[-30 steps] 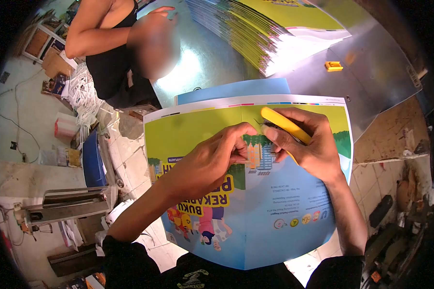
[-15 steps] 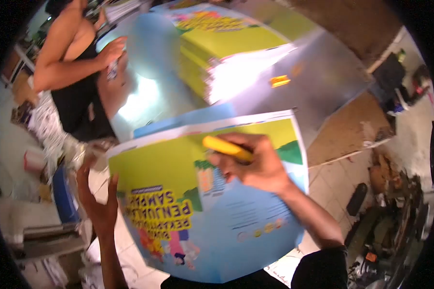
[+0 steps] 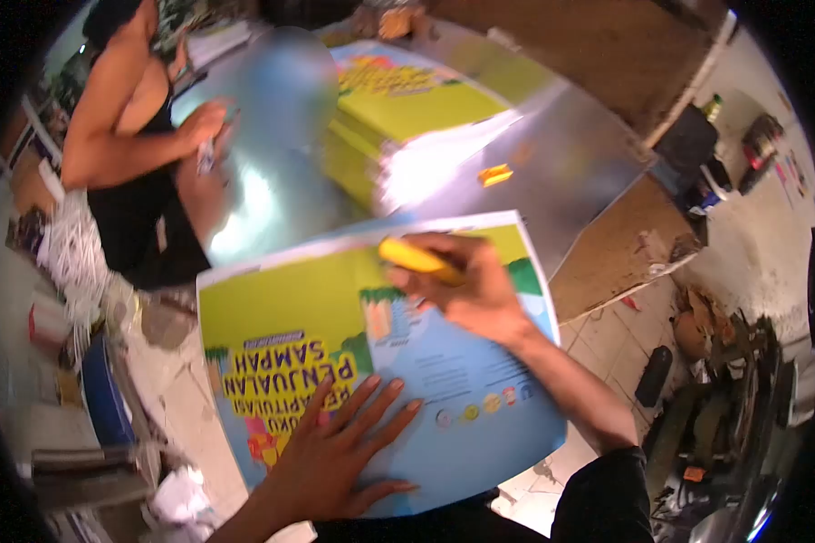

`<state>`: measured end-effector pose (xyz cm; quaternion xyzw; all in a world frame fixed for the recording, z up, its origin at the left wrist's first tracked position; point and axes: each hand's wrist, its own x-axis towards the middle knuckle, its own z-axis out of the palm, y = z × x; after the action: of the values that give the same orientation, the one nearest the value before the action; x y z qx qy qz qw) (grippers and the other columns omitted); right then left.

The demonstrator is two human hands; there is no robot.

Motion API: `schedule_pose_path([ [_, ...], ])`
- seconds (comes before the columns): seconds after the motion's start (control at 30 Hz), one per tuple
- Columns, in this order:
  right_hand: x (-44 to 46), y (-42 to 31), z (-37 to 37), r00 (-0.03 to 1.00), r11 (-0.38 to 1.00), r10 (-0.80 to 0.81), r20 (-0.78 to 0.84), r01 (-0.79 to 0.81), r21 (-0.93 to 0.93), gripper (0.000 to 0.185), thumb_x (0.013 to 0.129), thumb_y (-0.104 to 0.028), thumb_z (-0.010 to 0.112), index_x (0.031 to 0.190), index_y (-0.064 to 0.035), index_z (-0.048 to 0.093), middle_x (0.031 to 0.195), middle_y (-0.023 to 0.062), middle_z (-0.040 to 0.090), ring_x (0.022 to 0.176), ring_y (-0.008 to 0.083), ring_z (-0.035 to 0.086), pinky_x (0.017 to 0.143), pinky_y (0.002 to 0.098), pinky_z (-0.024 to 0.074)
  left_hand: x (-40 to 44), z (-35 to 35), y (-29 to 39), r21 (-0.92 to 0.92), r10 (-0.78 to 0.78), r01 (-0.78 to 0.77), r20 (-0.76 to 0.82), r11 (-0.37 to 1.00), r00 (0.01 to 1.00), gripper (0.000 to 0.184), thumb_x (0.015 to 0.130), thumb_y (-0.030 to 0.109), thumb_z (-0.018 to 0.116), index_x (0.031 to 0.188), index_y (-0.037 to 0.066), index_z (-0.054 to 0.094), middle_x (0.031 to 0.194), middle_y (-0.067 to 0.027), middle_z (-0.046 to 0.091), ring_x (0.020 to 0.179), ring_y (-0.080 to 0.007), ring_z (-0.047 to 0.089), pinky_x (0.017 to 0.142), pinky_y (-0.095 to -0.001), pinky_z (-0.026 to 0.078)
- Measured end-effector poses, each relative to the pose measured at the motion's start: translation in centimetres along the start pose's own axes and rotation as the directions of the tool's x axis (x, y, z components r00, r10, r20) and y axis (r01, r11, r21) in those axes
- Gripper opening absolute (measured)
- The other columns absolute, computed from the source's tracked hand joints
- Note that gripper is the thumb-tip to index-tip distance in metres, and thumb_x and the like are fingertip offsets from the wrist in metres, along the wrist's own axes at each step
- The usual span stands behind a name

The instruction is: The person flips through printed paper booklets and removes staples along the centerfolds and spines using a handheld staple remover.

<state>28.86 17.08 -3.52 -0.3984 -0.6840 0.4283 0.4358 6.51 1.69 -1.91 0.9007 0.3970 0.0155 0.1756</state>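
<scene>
A wide printed cover sheet (image 3: 462,434), green above and blue below with upside-down yellow lettering, lies spread in front of me at the metal table's near edge. My left hand (image 3: 335,452) rests on its lower left part, palm down with fingers spread. My right hand (image 3: 471,285) is over the upper middle of the sheet, its fingers wrapped round a yellow tool (image 3: 421,260), slightly blurred. The tool's tip and what it touches are too unclear to tell.
Beyond the sheet, a thick stack of printed covers (image 3: 426,100) stands on the metal table (image 3: 570,172). A small orange-yellow object (image 3: 495,175) lies right of it. Another person (image 3: 127,136) is at the table's left side. Clutter covers the floor at right.
My left hand left the sheet's middle, swung out to the left, and now lies flat on its lower left. My right hand keeps the yellow tool. The view has shifted to the right.
</scene>
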Motion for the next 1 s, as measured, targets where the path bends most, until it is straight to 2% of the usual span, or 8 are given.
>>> schedule_pose_path([
  [0.03, -0.7, -1.3, -0.5, 0.99, 0.99, 0.138, 0.038, -0.137, -0.031, 0.03, 0.089, -0.008, 0.079, 0.117, 0.0013, 0.071, 0.092, 0.005, 0.075, 0.08, 0.0085, 0.066, 0.072, 0.027, 0.057, -0.2, 0.4, -0.3, -0.033, 0.011, -0.011, -0.004, 0.999, 1.0, 0.089, 0.089, 0.071, 0.059, 0.158, 0.02, 0.039, 0.164, -0.0123, 0.036, 0.154, -0.0321, 0.028, 0.125, -0.0604, 0.01],
  [0.1, -2.7, -3.4, -1.0, 0.998, 0.993, 0.034, 0.05, -0.027, -0.119, 0.035, 0.085, 0.003, 0.076, 0.119, 0.0036, 0.068, 0.103, 0.0126, 0.076, 0.098, 0.0152, 0.072, 0.087, 0.0283, 0.0578, -0.4, 0.9, -0.6, -0.143, -0.06, 0.06, 0.003, 0.988, 0.998, 0.088, 0.089, 0.07, 0.059, 0.159, 0.02, 0.039, 0.164, -0.0122, 0.035, 0.155, -0.031, 0.028, 0.125, -0.0595, 0.008],
  [0.13, -3.6, -4.3, -1.3, 0.98, 0.977, -0.134, 0.146, 0.155, -0.144, 0.035, 0.084, 0.009, 0.071, 0.119, 0.0047, 0.067, 0.103, 0.0147, 0.075, 0.1, 0.021, 0.073, 0.086, 0.0303, 0.0585, -0.4, 1.1, -0.8, -0.146, -0.025, 0.021, -0.027, 0.989, 0.999, 0.09, 0.089, 0.07, 0.06, 0.159, 0.018, 0.037, 0.165, -0.0121, 0.034, 0.155, -0.03, 0.028, 0.125, -0.0589, 0.008],
  [0.17, -4.8, -4.7, -1.6, 0.964, 0.955, -0.161, 0.211, 0.207, -0.215, 0.04, 0.081, 0.015, 0.068, 0.12, 0.005, 0.066, 0.103, 0.0171, 0.074, 0.091, 0.0223, 0.074, 0.079, 0.0312, 0.0599, -0.3, 1.2, -1.1, -0.133, 0.021, -0.03, -0.072, 0.991, 0.997, 0.092, 0.088, 0.07, 0.06, 0.16, 0.017, 0.036, 0.166, -0.012, 0.032, 0.155, -0.0291, 0.028, 0.125, -0.0583, 0.008],
  [0.27, -8.1, -5.3, -1.5, 0.911, 0.972, -0.086, 0.404, 0.166, -0.166, 0.05, 0.072, 0.013, 0.074, 0.12, 0.0006, 0.071, 0.095, 0.016, 0.073, 0.073, 0.0202, 0.072, 0.063, 0.0318, 0.0579, -0.2, 2.3, -1.6, -0.233, 0.002, -0.035, -0.141, 0.972, 0.99, 0.096, 0.089, 0.069, 0.06, 0.161, 0.011, 0.032, 0.167, -0.0118, 0.03, 0.155, -0.0263, 0.027, 0.125, -0.0567, 0.009],
  [0.4, -10.4, -5.9, -0.4, 0.878, 0.88, -0.019, 0.478, 0.242, -0.408, 0.045, 0.062, 0.005, 0.079, 0.106, 0.0033, 0.075, 0.092, 0.0176, 0.076, 0.077, 0.0263, 0.075, 0.07, 0.0331, 0.0579, 0.0, 2.2, -1.8, -0.333, -0.017, -0.052, -0.2, 0.942, 0.98, 0.094, 0.093, 0.064, 0.059, 0.16, 0.006, 0.029, 0.167, -0.012, 0.029, 0.156, -0.024, 0.025, 0.125, -0.0537, 0.012],
  [0.53, -10.5, -5.8, -0.2, 0.85, 0.891, -0.095, 0.518, 0.304, -0.336, 0.047, 0.063, -0.002, 0.082, 0.11, 0.0013, 0.077, 0.084, 0.0136, 0.071, 0.07, 0.026, 0.072, 0.06, 0.0346, 0.0575, 0.0, 3.0, -1.8, -0.35, -0.038, -0.052, -0.245, 0.935, 0.969, 0.094, 0.088, 0.057, 0.064, 0.159, 0.004, 0.032, 0.166, -0.0113, 0.032, 0.155, -0.0243, 0.028, 0.126, -0.0519, 0.013],
  [1.0, -10.7, -6.9, 0.8, 0.835, 0.816, 0.022, 0.55, 0.303, -0.493, 0.041, 0.068, -0.007, 0.082, 0.107, 0.0033, 0.077, 0.082, 0.0122, 0.07, 0.068, 0.0252, 0.07, 0.06, 0.034, 0.0565, 0.1, 3.9, -1.1, -0.426, -0.106, -0.031, -0.294, 0.904, 0.95, 0.09, 0.085, 0.053, 0.068, 0.156, 0.006, 0.038, 0.164, -0.0073, 0.035, 0.155, -0.0248, 0.027, 0.128, -0.0534, 0.011],
])
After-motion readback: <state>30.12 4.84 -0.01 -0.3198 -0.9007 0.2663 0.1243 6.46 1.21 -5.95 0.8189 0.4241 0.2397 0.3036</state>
